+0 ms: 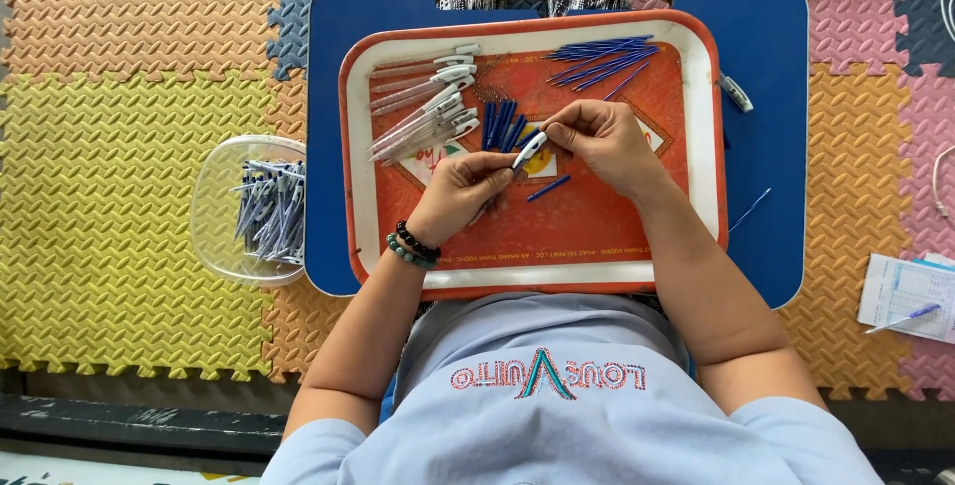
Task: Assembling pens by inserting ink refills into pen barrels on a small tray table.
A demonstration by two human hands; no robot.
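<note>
My left hand (460,190) and my right hand (605,143) meet over the orange tray (701,147), both gripping one pen (529,150) with a white clip end and blue tip. The left hand holds the barrel from below; the right hand's fingers pinch the upper end. On the tray lie a row of clear pen barrels with white clips (426,105), a bunch of short blue pen parts (500,124), a fan of blue refills (600,59) and one loose blue piece (548,188). Bead bracelets sit on my left wrist.
The tray rests on a blue lap table (766,47) over coloured foam mats. A clear plastic tub (255,208) of finished pens stands left. A pen clip (736,93) and a refill (750,210) lie right of the tray; paper with a pen (907,298) far right.
</note>
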